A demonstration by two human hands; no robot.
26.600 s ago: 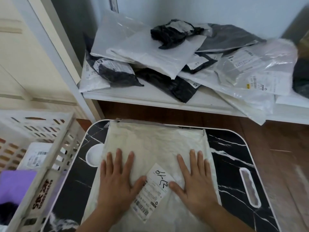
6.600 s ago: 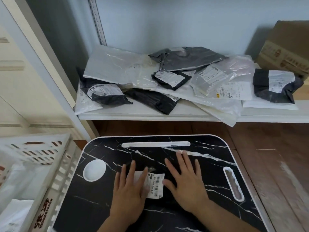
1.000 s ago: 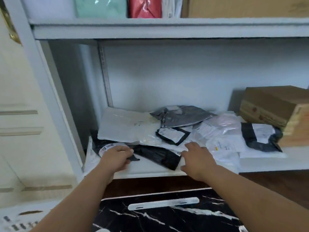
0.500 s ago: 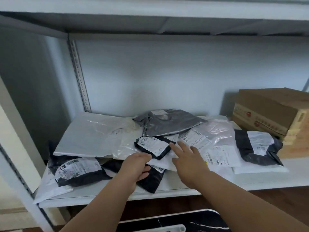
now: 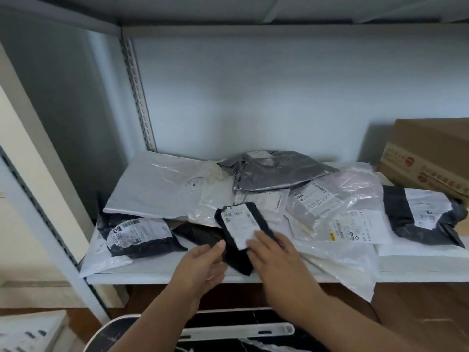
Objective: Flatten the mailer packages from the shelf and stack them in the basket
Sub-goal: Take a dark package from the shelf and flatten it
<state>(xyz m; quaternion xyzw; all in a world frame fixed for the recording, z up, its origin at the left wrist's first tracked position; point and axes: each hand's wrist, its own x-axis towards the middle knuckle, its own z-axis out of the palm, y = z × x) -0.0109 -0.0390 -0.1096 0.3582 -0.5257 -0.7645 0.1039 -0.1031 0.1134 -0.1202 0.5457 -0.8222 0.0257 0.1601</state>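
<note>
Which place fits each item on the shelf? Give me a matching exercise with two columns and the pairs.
Items:
1. small black plastic mailer with white label
2. brown cardboard box
3. crumpled grey plastic mailer
4. large flat white plastic mailer

Places:
A. far right of the shelf
B. back of the pile, centre
C. between both hands at the shelf's front
D. left side, against the upright

Pairs: 1-C, 2-A, 3-B, 4-D

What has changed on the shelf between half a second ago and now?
The small black plastic mailer with a white label has come forward off the pile, its near end between both hands. The right hand grips it; the left hand touches its edge. The other mailers and the brown cardboard box lie as before.
</note>
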